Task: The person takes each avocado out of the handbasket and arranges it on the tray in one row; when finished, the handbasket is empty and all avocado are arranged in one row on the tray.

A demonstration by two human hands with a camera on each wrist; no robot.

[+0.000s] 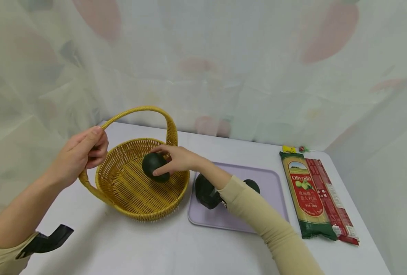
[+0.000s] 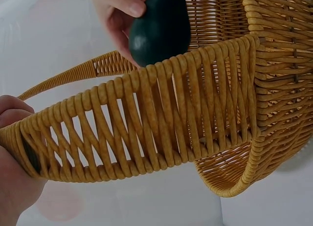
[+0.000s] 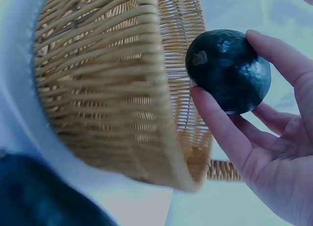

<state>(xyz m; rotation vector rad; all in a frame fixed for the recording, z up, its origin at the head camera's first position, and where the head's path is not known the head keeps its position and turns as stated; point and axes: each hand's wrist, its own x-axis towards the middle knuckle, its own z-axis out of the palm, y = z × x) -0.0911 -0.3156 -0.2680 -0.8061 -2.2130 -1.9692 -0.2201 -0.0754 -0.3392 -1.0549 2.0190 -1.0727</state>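
Note:
A yellow woven basket (image 1: 131,206) stands on the white table, its tall handle (image 1: 139,109) arching up. My left hand (image 1: 83,152) grips the handle on its left side, fingers curled round it. In the left wrist view the hand shows only at the left edge. My right hand (image 1: 176,158) holds a dark green avocado (image 1: 152,166) over the inside of the basket. The right wrist view shows this avocado (image 3: 227,72) between thumb and fingers, with a pale scar on its skin. Whether it touches the basket floor I cannot tell.
Right of the basket lies a pale purple tray (image 1: 268,214) with dark rounded things (image 1: 205,191), partly hidden by my right arm. Further right are a spaghetti pack (image 1: 303,191), red packets (image 1: 330,202) and a small yellow item (image 1: 288,149). A patterned curtain (image 1: 203,68) hangs behind.

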